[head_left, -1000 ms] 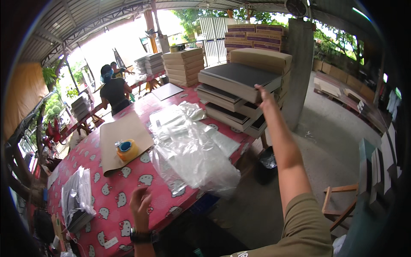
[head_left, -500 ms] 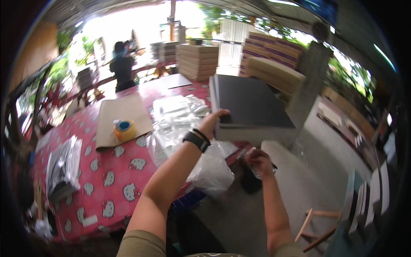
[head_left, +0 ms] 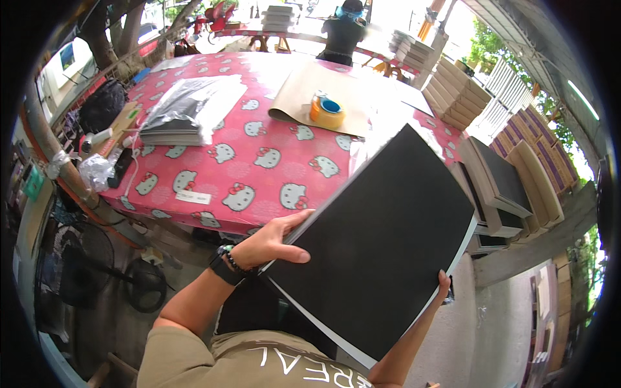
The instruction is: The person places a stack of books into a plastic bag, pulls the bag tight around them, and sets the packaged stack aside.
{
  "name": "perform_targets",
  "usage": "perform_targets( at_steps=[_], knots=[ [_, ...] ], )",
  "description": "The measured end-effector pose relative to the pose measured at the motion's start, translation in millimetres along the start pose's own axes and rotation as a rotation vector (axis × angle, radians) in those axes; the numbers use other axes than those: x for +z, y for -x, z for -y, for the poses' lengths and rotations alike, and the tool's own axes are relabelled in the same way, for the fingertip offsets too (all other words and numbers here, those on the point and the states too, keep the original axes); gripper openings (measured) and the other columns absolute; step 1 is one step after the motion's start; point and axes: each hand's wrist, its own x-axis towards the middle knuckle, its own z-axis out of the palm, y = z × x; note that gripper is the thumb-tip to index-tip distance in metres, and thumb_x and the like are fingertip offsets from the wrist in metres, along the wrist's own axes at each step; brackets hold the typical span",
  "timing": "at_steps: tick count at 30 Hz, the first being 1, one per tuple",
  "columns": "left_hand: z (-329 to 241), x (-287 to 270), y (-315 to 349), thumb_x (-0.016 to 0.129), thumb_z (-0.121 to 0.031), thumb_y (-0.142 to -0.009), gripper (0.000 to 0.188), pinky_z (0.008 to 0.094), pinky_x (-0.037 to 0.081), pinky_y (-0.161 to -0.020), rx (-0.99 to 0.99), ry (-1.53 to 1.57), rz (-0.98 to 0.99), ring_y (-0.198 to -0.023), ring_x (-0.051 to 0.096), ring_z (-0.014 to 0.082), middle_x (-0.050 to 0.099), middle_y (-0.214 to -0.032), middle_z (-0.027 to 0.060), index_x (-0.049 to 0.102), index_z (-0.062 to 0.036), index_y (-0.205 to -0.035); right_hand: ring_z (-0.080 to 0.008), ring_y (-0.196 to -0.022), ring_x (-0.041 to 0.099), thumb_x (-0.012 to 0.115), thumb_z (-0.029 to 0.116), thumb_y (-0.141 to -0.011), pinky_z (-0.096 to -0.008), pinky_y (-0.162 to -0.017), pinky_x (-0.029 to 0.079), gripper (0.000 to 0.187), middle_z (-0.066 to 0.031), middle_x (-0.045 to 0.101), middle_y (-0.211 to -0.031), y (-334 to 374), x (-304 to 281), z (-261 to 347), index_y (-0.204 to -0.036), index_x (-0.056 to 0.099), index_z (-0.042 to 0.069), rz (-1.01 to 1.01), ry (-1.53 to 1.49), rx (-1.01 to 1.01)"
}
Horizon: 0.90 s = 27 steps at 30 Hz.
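A large rectangular stack of black-topped sheets (head_left: 381,239) with white edges slants in front of my body, at the table's near right side. My left hand (head_left: 275,242) grips its left edge, thumb on top and fingers beneath. At the right edge my right hand (head_left: 443,284) holds on, only its thumb showing over the top; the other fingers are hidden below. The stack covers part of the pink patterned table (head_left: 259,187). On the table a roll of tape (head_left: 328,114) lies on folded brown paper (head_left: 291,97).
A plastic-wrapped bundle of dark-topped sheets (head_left: 178,119) lies at the table's left. Right of the table stand an open carton with black sheets (head_left: 501,174) and stacked brown boxes (head_left: 456,94). Another person (head_left: 343,35) is beyond the far edge. A fan (head_left: 81,268) stands lower left.
My view has swung left. My left hand, earlier on the thick black-topped stack at the right, and my right hand, earlier below it, now hold a thinner black-topped stack before me.
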Motion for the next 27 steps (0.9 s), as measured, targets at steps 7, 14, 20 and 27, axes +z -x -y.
perform_targets(
  at_steps=[7, 14, 20, 27],
  knots=[
    [-30.7, -96.8, 38.2, 0.073, 0.003, -0.049, 0.101, 0.0297, 0.032, -0.094, 0.258, -0.008, -0.133, -0.114, 0.039, 0.0184, 0.038, -0.125, 0.0118, 0.015, 0.0029, -0.132, -0.0228, -0.080, 0.057, 0.056, 0.020, -0.064, -0.0321, -0.070, 0.050, 0.047, -0.0120, 0.056, -0.092, -72.4, 97.8, -41.0, -0.106, 0.049, 0.000, 0.298, 0.110, -0.098],
    [30.5, -201.1, 33.4, 0.071, 0.006, -0.049, 0.102, 0.0299, 0.038, -0.088, 0.263, -0.351, -0.369, -0.100, 0.048, 0.0179, 0.044, -0.117, 0.0095, 0.015, -0.0039, -0.133, -0.0231, -0.104, 0.047, 0.051, 0.005, -0.054, -0.0303, -0.090, 0.036, 0.064, -0.0113, 0.050, -0.112, -161.9, 157.5, -124.5, -0.117, 0.041, -0.001, 0.691, 0.304, -0.082],
    [29.8, -197.3, 43.0, 0.070, 0.000, -0.057, 0.078, 0.0306, 0.038, -0.088, 0.099, 0.001, -0.546, -0.100, 0.048, 0.0178, 0.047, -0.113, 0.0096, 0.030, -0.0013, -0.124, -0.0200, -0.100, 0.045, 0.062, 0.017, -0.064, -0.0319, -0.088, 0.033, 0.063, -0.0108, 0.048, -0.105, -130.4, 200.5, -153.4, -0.118, 0.034, 0.001, 0.749, 0.343, -0.142],
    [35.8, -187.3, 30.7, 0.071, 0.002, -0.052, 0.069, 0.0317, 0.042, -0.085, 0.273, 0.061, -0.639, -0.095, 0.051, 0.0193, 0.054, -0.101, 0.0090, 0.042, -0.0027, -0.114, -0.0185, -0.091, 0.050, 0.064, 0.015, -0.066, -0.0303, -0.081, 0.040, 0.055, -0.0113, 0.051, -0.100, -105.4, 210.7, -153.1, -0.112, 0.037, 0.001, 0.650, 0.251, -0.236]
  ],
)
